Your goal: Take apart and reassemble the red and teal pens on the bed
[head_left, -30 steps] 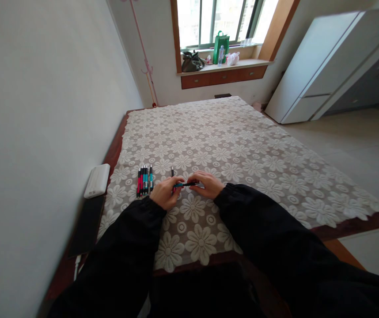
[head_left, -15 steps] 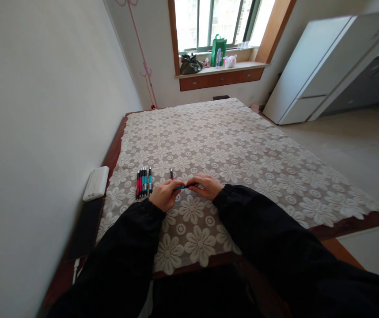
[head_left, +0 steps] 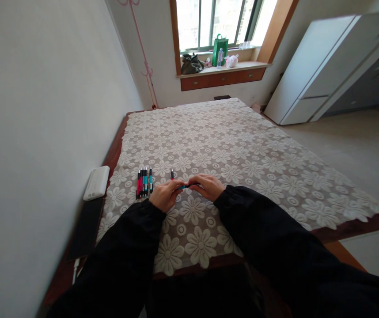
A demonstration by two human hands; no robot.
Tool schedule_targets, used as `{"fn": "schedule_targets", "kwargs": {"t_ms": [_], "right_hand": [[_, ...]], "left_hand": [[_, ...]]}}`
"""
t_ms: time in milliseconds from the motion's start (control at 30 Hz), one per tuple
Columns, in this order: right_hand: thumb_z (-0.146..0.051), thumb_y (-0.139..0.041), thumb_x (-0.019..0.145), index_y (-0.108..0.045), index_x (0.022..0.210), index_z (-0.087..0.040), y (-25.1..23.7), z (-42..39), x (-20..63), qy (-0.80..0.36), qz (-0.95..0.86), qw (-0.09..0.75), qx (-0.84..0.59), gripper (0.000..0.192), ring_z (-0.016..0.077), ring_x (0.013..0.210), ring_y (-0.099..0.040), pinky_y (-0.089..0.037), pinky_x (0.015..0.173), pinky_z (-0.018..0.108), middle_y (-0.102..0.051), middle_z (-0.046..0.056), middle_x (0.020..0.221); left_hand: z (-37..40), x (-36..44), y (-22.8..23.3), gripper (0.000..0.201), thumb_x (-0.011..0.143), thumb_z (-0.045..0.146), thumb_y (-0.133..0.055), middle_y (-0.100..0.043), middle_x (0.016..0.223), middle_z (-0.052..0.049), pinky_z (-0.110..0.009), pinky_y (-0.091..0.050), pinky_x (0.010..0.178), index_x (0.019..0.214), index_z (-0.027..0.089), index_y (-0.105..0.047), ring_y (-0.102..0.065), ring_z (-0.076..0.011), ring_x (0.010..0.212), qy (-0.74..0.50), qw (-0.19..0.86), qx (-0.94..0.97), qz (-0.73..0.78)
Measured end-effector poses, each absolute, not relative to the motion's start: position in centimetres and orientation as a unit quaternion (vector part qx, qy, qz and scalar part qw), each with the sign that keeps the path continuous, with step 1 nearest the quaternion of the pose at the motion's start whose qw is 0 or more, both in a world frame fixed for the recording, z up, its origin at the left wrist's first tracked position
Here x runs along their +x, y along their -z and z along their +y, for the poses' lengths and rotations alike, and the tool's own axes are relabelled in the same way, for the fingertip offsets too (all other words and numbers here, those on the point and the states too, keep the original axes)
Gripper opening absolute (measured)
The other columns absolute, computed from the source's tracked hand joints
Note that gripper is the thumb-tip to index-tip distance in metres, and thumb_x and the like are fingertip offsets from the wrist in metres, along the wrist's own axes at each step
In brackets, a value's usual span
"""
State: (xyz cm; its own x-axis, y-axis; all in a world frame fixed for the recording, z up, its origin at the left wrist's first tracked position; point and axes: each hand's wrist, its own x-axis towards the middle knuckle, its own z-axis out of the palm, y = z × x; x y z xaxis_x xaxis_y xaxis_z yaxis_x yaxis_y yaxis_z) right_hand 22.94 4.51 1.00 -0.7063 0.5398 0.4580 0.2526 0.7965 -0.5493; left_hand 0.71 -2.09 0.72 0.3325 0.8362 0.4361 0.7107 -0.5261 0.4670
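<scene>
A cream lace tablecloth with a daisy pattern [head_left: 229, 145] is covering the dark wooden table [head_left: 351, 227], which is standing against a white wall [head_left: 43, 110] below a sunlit window [head_left: 219, 22]. Over the near edge, the left hand [head_left: 164, 194] and right hand [head_left: 207, 186] are pinching the ends of a slim teal-and-black pen [head_left: 186, 186] between them. A row of red and teal pens [head_left: 144, 181] is lying just left of them.

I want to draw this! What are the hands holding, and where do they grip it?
Both hands hold one thin teal-and-black pen: left hand pinches its left end, right hand its right end.
</scene>
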Motion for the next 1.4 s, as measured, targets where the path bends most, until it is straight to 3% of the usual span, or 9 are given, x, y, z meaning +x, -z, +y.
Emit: {"fn": "schedule_targets", "kwargs": {"t_ms": [200,367,467,667,867,1033,1200,1400], "right_hand": [[-0.029,-0.043,0.099,-0.054,0.101,-0.022,-1.33,4.21,22.87,-0.288,-0.889,0.255,-0.247,0.014,0.0121,0.060,-0.060,-0.042,0.063,0.023,-0.067,-0.004,0.065],[-0.037,-0.056,0.093,-0.053,0.104,-0.021,-0.93,4.36,22.80,-0.229,-0.896,0.288,-0.246,0.019,0.0160,0.074,-0.062,-0.045,0.070,0.027,-0.068,0.002,0.083],[-0.033,-0.061,0.088,-0.052,0.104,-0.021,-0.80,4.39,22.82,-0.209,-0.897,0.302,-0.246,0.022,0.0159,0.073,-0.061,-0.046,0.070,0.027,-0.065,0.002,0.083],[-0.034,-0.057,0.093,-0.054,0.092,-0.020,-0.95,4.51,22.84,-0.202,-0.908,0.298,-0.215,0.013,0.0160,0.073,-0.058,-0.045,0.067,0.027,-0.064,0.004,0.083],[-0.025,-0.054,0.094,-0.057,0.105,-0.020,-0.75,4.67,22.89,-0.217,-0.903,0.321,-0.185,0.013,0.0190,0.089,-0.062,-0.049,0.080,0.031,-0.067,0.008,0.097],[-0.027,-0.052,0.096,-0.059,0.107,-0.020,-0.69,4.71,22.93,-0.225,-0.897,0.316,-0.212,0.015,0.0172,0.086,-0.064,-0.050,0.079,0.029,-0.068,0.006,0.095],[-0.031,-0.053,0.096,-0.062,0.105,-0.020,-0.68,4.72,23.02,-0.230,-0.901,0.298,-0.214,0.017,0.0177,0.084,-0.066,-0.050,0.077,0.029,-0.071,0.006,0.093],[-0.034,-0.042,0.101,-0.065,0.084,-0.020,-0.78,4.85,23.09,-0.190,-0.921,0.259,-0.223,0.032,0.0151,0.070,-0.062,-0.045,0.069,0.026,-0.067,0.003,0.071]], "left_hand": [[-2.20,0.84,-1.13,0.019,0.094,0.028,-0.057,-0.076,0.100,0.000,-0.023,-0.056,0.076,0.112,0.024,-0.061,-0.073,-0.0151,0.090,-0.317,0.088,0.816,0.475],[-2.20,0.75,-1.27,0.019,0.093,0.030,-0.057,-0.076,0.101,0.000,-0.024,-0.055,0.075,0.111,0.025,-0.062,-0.072,-0.0145,0.083,-0.304,0.093,0.807,0.497],[-2.17,0.68,-1.26,0.019,0.093,0.030,-0.058,-0.076,0.101,0.000,-0.025,-0.055,0.074,0.111,0.026,-0.063,-0.071,-0.0139,0.077,-0.299,0.089,0.804,0.506],[-2.20,0.66,-1.20,0.020,0.092,0.030,-0.059,-0.075,0.097,0.001,-0.024,-0.053,0.071,0.111,0.027,-0.064,-0.069,-0.0130,0.073,-0.290,0.087,0.804,0.511],[-1.93,0.54,-0.94,0.027,0.093,0.034,-0.058,-0.076,0.102,-0.001,-0.025,-0.054,0.070,0.118,0.025,-0.061,-0.068,-0.0130,0.073,-0.315,0.099,0.780,0.532],[-1.72,0.34,-0.95,0.023,0.094,0.037,-0.057,-0.075,0.094,-0.003,-0.027,-0.053,0.073,0.107,0.023,-0.070,-0.069,-0.0162,0.079,-0.301,0.035,0.795,0.525],[-1.76,0.29,-0.82,0.022,0.094,0.035,-0.056,-0.076,0.096,-0.003,-0.027,-0.054,0.076,0.108,0.023,-0.069,-0.071,-0.0170,0.086,-0.293,0.029,0.822,0.488],[-2.00,0.57,-0.90,0.022,0.094,0.038,-0.057,-0.077,0.098,-0.003,-0.026,-0.054,0.074,0.106,0.024,-0.069,-0.072,-0.0162,0.083,-0.287,0.031,0.824,0.488]]}}
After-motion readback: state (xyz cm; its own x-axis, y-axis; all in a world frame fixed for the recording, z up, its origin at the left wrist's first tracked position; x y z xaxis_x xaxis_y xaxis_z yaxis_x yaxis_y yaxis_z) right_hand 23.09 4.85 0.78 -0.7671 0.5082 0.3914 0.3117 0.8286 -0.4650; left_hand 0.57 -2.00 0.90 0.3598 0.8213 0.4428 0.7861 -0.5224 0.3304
